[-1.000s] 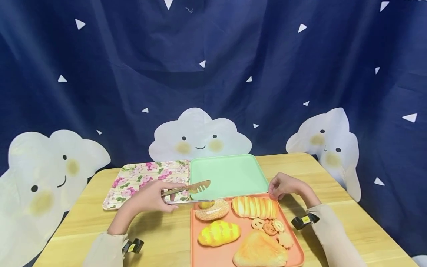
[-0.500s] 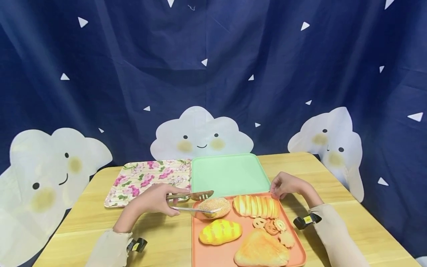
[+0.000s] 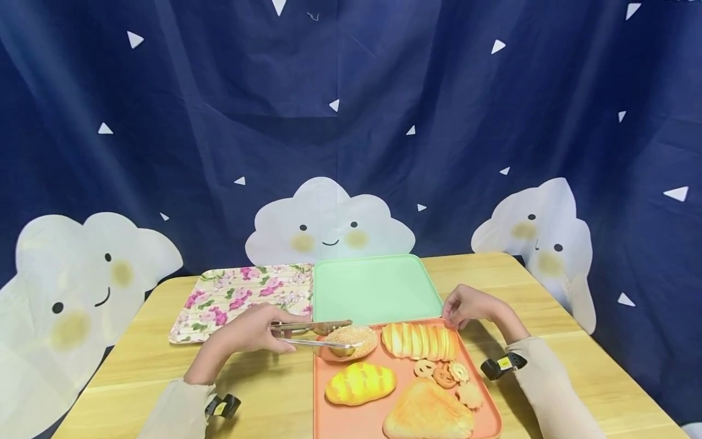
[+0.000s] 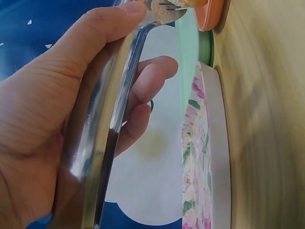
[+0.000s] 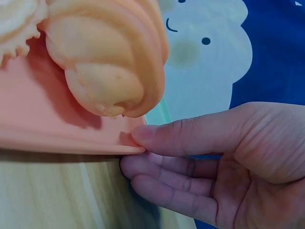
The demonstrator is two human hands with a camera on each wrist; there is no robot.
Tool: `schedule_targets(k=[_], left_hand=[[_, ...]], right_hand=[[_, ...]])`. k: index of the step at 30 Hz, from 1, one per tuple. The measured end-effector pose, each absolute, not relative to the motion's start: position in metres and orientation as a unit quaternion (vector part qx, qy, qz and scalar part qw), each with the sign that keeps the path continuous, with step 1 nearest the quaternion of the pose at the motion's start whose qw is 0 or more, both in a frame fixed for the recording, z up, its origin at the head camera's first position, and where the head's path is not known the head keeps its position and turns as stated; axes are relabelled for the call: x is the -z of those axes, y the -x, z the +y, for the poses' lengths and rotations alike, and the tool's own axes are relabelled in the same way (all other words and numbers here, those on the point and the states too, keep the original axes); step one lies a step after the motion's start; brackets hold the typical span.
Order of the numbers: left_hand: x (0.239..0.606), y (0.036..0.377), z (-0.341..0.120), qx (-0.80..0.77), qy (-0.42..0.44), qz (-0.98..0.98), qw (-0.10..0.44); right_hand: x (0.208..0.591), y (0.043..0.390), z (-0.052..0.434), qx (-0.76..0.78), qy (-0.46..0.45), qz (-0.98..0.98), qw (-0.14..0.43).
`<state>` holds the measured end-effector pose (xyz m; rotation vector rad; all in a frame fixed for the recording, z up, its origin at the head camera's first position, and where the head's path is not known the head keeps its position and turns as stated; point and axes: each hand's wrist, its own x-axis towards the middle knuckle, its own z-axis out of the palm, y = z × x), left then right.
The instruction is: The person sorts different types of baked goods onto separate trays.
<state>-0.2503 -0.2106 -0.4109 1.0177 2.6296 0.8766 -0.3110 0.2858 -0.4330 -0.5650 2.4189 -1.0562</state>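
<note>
1. The round sesame-topped bun [image 3: 351, 339] lies in the far left corner of the salmon-orange plastic tray [image 3: 488, 407], at the near middle of the table, with the tips of the shiny metal tongs [image 3: 315, 335] on either side of it: one arm at its far edge, the other along its near edge.
2. The left hand [image 3: 249, 332] grips the tongs, thumb and fingers curled round both arms and squeezing them toward each other; the left wrist view shows the thumb [image 4: 102, 28] pressed along the upper arm.
3. The right hand [image 3: 466, 305] pinches the far right corner of the orange tray, thumb [image 5: 186, 136] on top of the rim and fingers curled beneath it.
4. On the same tray, just right of the bun, lies a ridged golden loaf [image 3: 419, 340]; nearer are a glossy yellow bread roll [image 3: 359, 384], a cluster of small brown biscuits [image 3: 446, 378] and a triangular toasted pastry [image 3: 428, 414].
5. Beyond the orange tray, touching its far edge, is a mint-green square tray [image 3: 375, 286], and a floral pink-and-cream tray [image 3: 230, 299] lies just left of it.
6. All of this rests on a light wooden table [image 3: 137, 360], backed by a dark blue curtain with white smiling clouds [image 3: 329, 222].
</note>
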Motion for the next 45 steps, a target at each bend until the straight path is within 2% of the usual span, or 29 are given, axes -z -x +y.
schedule_targets(k=[5,11,19,28,33,45], left_hand=[[0.41,0.25,-0.215,-0.311,-0.351,0.879,0.086],[0.402,0.248,-0.22,-0.307,-0.339,0.888,0.045],[0.396,0.252,-0.237,-0.295,-0.307,0.904,-0.039],[0.397,0.258,-0.266,-0.312,-0.276,0.906,-0.072],[0.395,0.259,-0.282,-0.306,-0.233,0.918,-0.098],[0.402,0.256,-0.338,-0.267,-0.084,0.943,-0.177]], right_hand=[[0.434,0.312,0.284,0.384,0.208,0.873,0.218],[0.432,0.313,0.285,0.378,0.222,0.873,0.216],[0.431,0.31,0.288,0.373,0.241,0.871,0.211],[0.425,0.31,0.284,0.39,0.272,0.855,0.206],[0.423,0.313,0.283,0.385,0.302,0.85,0.197],[0.429,0.309,0.285,0.379,0.302,0.853,0.195]])
